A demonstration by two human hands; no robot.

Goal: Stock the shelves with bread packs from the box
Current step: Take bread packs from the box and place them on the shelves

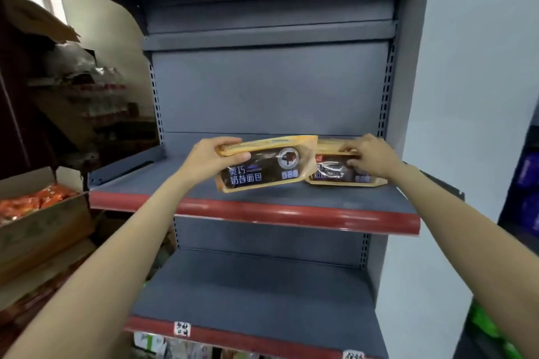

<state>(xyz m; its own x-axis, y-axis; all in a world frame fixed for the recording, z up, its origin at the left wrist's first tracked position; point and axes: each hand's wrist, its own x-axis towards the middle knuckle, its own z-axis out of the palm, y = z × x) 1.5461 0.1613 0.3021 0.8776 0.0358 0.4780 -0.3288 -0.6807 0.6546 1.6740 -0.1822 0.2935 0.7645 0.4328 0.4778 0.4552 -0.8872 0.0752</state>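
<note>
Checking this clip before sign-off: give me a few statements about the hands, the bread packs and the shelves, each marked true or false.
1. The left hand grips an orange-and-black plastic bread pack by its left end. True.
2. That pack lies flat on the shelf. False: it is held tilted above the grey metal shelf with the red front edge.
3. The right hand touches a second orange-and-black bread pack resting on that shelf. True.
4. The lower grey shelf is full of bread packs. False: none show on it.
</note>
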